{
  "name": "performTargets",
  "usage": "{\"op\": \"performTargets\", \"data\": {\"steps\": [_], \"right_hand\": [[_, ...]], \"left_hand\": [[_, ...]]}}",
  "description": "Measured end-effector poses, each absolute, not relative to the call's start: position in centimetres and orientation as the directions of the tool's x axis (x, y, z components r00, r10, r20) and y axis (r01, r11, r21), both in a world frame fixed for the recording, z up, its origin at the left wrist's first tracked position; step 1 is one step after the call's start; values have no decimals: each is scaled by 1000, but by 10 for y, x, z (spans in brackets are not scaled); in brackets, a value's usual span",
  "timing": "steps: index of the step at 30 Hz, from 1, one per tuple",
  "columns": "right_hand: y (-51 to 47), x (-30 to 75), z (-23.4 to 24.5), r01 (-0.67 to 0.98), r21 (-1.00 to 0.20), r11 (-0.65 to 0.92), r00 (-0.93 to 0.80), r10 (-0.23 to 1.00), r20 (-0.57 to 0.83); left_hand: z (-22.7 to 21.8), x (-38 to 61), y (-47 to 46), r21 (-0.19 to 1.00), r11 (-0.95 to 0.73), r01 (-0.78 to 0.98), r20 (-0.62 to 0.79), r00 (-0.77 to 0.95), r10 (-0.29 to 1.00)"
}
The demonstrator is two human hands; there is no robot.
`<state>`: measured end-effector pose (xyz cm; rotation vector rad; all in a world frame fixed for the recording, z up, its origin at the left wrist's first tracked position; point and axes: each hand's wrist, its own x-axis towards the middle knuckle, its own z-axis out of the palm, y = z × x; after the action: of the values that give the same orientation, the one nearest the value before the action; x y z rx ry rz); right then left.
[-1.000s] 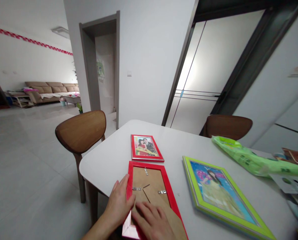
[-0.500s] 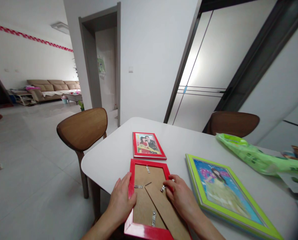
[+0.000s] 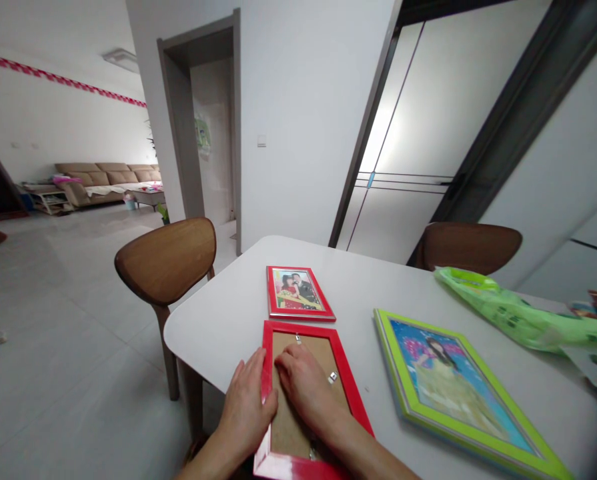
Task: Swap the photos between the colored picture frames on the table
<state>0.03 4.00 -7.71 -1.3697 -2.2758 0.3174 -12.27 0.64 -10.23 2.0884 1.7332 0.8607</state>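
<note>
A red picture frame (image 3: 352, 387) lies face down on the white table, with its brown backing board (image 3: 291, 433) showing. My left hand (image 3: 247, 407) holds the frame's left edge, thumb over the top and fingers along the outer side. Closed fingertips of my right hand (image 3: 303, 381) press on the left part of the board, where a metal clip is hidden beneath them. One metal clip (image 3: 333, 377) shows at the right edge and another clip (image 3: 298, 339) at the far edge. My right forearm covers the stand leg and most of the near clip.
Beyond it lies a smaller-looking red frame (image 3: 301, 316) with a picture of a couple. A lime-green frame (image 3: 403, 393) lies to the right, and a green plastic bag (image 3: 518, 317) behind that. Wooden chairs stand at the left (image 3: 171, 260) and far right (image 3: 471, 247) of the table.
My right hand has moved left across the backing board, from the right-hand clip to the left-hand one. My left hand stays on the frame's left edge.
</note>
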Motion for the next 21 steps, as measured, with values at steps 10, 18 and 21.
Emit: {"op": "performTargets", "data": {"steps": [10, 18, 21], "right_hand": [[73, 32, -83, 857, -380, 348, -240, 922, 302], [62, 36, -74, 826, -403, 394, -308, 914, 263], [34, 52, -62, 747, -477, 463, -434, 883, 177]], "left_hand": [[-100, -123, 3, 589, -205, 782, 217, 92, 972], [-100, -123, 5, 580, -219, 785, 238, 94, 967], [-98, -123, 4, 571, -217, 792, 233, 97, 968]]}}
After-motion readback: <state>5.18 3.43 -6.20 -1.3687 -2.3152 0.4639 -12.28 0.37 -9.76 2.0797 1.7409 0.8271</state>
